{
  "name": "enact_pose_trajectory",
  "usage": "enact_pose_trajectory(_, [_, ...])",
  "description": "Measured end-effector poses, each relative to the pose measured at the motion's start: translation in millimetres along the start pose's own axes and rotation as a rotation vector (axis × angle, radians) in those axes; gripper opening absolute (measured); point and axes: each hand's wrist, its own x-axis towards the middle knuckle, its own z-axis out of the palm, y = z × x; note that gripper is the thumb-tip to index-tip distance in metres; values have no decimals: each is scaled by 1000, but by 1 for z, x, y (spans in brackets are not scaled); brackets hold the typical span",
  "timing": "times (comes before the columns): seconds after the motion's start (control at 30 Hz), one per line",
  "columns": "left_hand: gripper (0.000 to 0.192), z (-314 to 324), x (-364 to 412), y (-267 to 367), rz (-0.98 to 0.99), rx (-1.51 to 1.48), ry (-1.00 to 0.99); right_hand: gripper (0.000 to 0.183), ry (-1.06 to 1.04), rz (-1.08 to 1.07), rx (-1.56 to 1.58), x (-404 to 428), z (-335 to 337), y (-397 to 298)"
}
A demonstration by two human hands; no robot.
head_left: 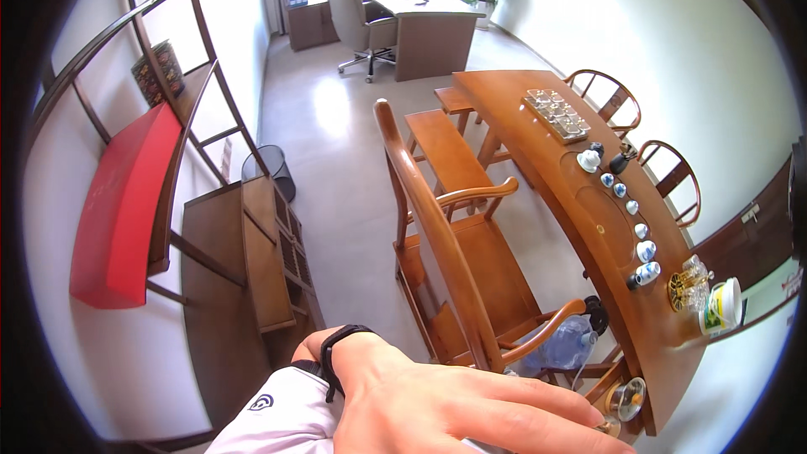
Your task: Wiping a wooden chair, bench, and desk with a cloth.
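Observation:
My left hand [429, 397] reaches in from the bottom edge, back up, with its fingers apart and pointing right. A black strap [331, 353] circles its wrist, above a white sleeve [277, 413]. Nothing shows in its grasp, though the lower part of the hand is cut off. My right hand is out of view. Just beyond the fingers stands a wooden armchair [504, 252] with a curved top rail. A clear plastic water jug [567, 343] lies low beside it. Near the fingertips is a glass pot [628, 398] with a wooden knob.
A long wooden tea table [536, 132] on the right bears teacups [641, 231], a tray of lidded boxes [558, 115] and a white tub [722, 306]. Shelving on the left holds a red box [126, 214]. A wire waste bin [274, 170], desk [435, 44] and office chair [350, 12] stand farther off.

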Motion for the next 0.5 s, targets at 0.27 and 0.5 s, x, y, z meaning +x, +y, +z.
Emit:
enact_pose_trajectory(0.27, [54, -29, 10, -33, 291, 41, -204, 39, 178, 123, -112, -7, 18, 6])
enact_pose_trajectory(0.5, [45, -35, 26, -18, -263, -54, -221, 44, -165, 179, -1074, -101, 1, 131])
